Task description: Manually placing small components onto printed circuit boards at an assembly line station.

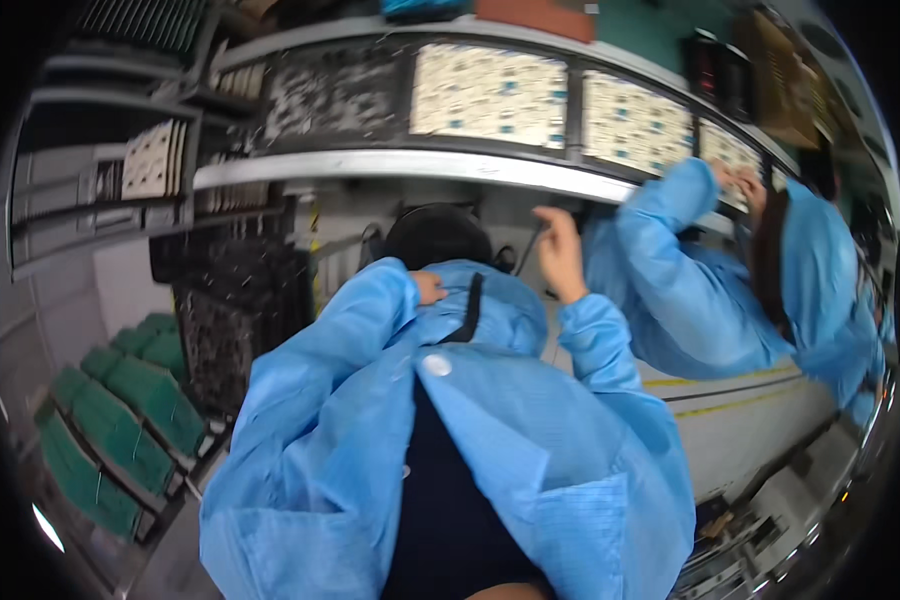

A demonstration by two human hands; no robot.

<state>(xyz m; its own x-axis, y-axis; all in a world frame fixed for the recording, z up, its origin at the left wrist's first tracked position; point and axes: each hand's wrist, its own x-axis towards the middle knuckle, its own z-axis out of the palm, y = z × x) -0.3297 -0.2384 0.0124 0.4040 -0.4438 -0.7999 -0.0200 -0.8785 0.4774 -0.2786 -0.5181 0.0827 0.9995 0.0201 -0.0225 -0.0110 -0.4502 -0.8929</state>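
Note:
My left hand (430, 287) rests against the front of my blue work coat (370, 400), near a dark strap (473, 305). Only a small part of it shows past the cuff, so its fingers cannot be made out. Raised in front of me to the right is my right hand (562, 258), with a finger stretched out to the left and nothing visible in it. It is apart from the metal front rail (420, 165) of the line. Beyond that rail lie panels of pale boards with blue parts (490, 95), (635, 120) in dark frames.
A co-worker in a blue coat (690, 290) stands close on my right, hands (738, 178) at a further panel. To my left are green bins (135, 400), a dark covered stack (235, 310) and a rack with upright boards (153, 160). A dark round seat (438, 238) stands before me.

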